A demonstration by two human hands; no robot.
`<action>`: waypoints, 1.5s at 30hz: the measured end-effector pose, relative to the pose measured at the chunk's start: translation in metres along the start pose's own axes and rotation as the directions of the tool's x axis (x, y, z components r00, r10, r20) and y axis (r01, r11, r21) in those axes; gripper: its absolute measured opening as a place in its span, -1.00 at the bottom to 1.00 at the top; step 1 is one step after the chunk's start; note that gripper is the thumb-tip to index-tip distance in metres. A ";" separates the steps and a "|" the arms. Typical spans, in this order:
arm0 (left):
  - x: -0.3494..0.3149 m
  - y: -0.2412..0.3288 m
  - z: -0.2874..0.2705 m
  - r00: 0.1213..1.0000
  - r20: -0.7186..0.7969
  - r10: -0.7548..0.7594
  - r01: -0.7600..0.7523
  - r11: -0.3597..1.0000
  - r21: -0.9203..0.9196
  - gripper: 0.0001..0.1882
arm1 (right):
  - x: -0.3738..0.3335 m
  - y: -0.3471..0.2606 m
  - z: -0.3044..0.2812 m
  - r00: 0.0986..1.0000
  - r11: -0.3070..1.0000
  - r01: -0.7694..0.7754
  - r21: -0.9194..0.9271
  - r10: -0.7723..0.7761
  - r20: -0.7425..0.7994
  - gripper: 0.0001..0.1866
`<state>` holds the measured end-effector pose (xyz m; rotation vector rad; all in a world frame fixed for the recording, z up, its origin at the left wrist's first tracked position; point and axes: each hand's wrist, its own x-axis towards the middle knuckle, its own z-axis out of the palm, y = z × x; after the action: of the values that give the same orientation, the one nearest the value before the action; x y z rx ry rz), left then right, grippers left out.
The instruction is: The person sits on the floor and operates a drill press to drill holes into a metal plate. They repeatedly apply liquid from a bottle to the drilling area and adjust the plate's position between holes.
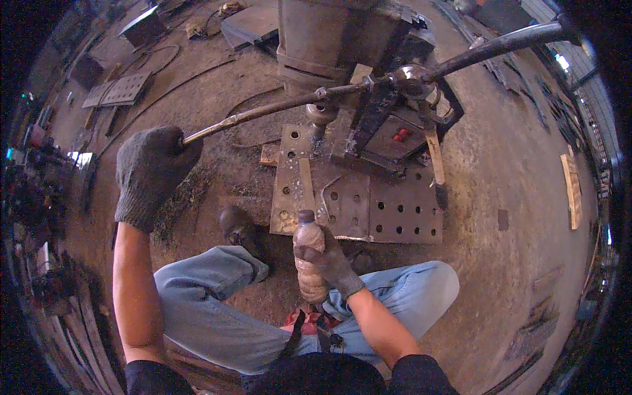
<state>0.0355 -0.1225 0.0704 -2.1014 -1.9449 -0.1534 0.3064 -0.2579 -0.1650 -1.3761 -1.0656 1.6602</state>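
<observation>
My left hand (157,172), in a grey knit glove, is closed round the end of a long metal lever (263,110) that runs to the hub of a drill press (329,46). In my gloved right hand (329,260) is an upright plastic bottle (309,266) with a dark cap and cloudy, brownish contents. The bottle stands between my knees, just short of a steel plate (408,191) with rows of round holes. Above the plate's left part hangs the drill chuck (321,113); the bit's tip is hard to make out. A bent thin rod (324,197) lies on the plate.
A dark machine base with red buttons (400,135) sits on the plate. A second lever (500,47) reaches up to the right. Another perforated plate (118,91) lies far left among cables. A wood piece (571,191) rests on the floor at right. Metal shavings litter the ground.
</observation>
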 end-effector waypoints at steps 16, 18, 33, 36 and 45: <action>-0.003 0.003 -0.001 1.000 -0.015 0.001 -0.002 1.000 -0.025 -0.56 | 0.005 -0.017 -0.013 0.876 0.757 -0.446 0.478 0.479 0.058 -0.50; -0.002 0.000 0.001 1.000 -0.025 0.004 -0.005 1.000 -0.017 -0.56 | 0.006 -0.015 -0.015 0.889 0.787 -0.435 0.438 0.453 0.069 -0.45; 0.000 0.002 0.001 0.999 0.045 -0.013 0.018 0.995 -0.102 -0.50 | 0.006 0.021 -0.004 0.997 0.990 -0.036 0.134 0.045 -0.067 -0.31; -0.003 0.000 -0.002 0.998 0.062 -0.018 0.024 0.995 -0.096 -0.50 | 0.002 -0.006 -0.004 0.974 0.939 -0.212 0.271 0.227 -0.022 -0.33; 0.001 -0.004 0.011 1.000 0.001 0.013 -0.013 0.999 0.031 -0.50 | 0.013 0.001 -0.013 0.914 0.808 -0.379 0.451 0.404 0.045 -0.46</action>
<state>0.0305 -0.1182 0.0611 -2.0945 -1.9208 -0.1194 0.3169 -0.2448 -0.1723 -1.3672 -0.3229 1.9944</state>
